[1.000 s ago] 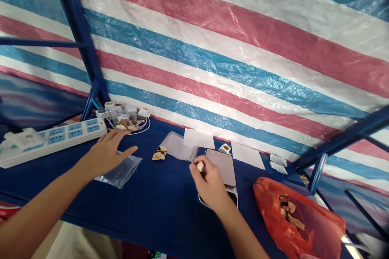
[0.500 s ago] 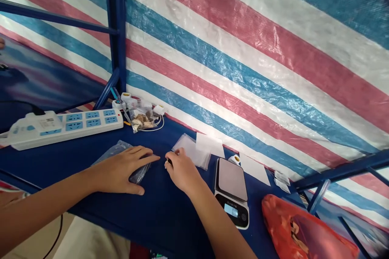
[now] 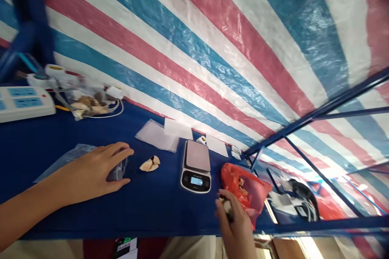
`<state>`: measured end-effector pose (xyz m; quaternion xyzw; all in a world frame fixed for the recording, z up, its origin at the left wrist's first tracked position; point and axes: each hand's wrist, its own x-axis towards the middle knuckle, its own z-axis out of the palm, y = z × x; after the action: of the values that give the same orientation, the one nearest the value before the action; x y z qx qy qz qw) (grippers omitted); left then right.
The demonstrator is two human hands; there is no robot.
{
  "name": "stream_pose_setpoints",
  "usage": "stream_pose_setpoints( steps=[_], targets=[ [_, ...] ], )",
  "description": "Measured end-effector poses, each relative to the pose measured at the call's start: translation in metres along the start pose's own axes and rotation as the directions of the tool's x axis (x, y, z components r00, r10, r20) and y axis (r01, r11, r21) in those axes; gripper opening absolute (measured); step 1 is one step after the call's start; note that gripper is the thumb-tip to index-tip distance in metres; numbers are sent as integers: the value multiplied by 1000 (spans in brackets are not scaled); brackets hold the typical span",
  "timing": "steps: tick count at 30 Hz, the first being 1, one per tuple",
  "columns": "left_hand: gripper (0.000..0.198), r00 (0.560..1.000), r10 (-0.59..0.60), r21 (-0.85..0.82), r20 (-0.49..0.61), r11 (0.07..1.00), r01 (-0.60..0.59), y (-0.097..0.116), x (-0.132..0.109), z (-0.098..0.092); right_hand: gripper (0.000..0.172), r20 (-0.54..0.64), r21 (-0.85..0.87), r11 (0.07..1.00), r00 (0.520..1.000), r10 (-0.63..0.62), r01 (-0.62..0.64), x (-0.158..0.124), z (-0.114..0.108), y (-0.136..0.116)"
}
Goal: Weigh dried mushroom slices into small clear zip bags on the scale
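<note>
One blurred piece (image 3: 227, 207) in right hand (image 3: 237, 223) | left hand (image 3: 88, 170) half-hides clear bag (image 3: 59, 160)

On the table (image 3: 152, 210), loose slices (image 3: 149, 164) lie left of the scale (image 3: 196, 166), a filled plastic bag (image 3: 247, 188) right of it, and the power strip (image 3: 21, 103) far left behind.

Left hand (image 3: 91, 170) flat, palm down, arm outstretched; right hand (image 3: 234, 219) curled, apparently pinching.

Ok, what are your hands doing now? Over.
Left hand flat on clear bag. Right hand pinching a piece by red bag. Scale between them.
</note>
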<state>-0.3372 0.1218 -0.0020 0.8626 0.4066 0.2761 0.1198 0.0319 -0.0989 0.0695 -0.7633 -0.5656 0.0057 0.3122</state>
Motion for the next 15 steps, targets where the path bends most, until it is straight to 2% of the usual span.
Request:
stream_pose_setpoints(
  steps=[3,5,6,8,11,12,15],
  targets=[
    [59,1000,-16,-29,-7,999,15,16,5,7,39,-3,-161,984,997,71,-71,14,-54,56],
    [60,998,-51,-45,-28,998,50,24,6,8,40,-65,-255,959,992,113,-126,29,-73,70],
    [60,997,-67,-45,-33,997,65,27,5,8,39,-99,-260,955,988,119,-141,33,-74,69],
    [62,996,-85,-22,-27,996,84,31,2,8,39,-71,-165,975,987,141,-151,28,-60,51],
    [62,996,-91,22,-26,996,91,34,-2,7,38,154,55,995,986,70,-79,4,-14,5],
    [62,995,-91,31,-38,995,92,35,-4,7,38,188,96,993,981,50,-69,-3,2,-11],
    [61,996,-61,63,-67,996,65,36,-6,7,38,361,202,976,933,6,-84,-5,40,-53]
  ],
)
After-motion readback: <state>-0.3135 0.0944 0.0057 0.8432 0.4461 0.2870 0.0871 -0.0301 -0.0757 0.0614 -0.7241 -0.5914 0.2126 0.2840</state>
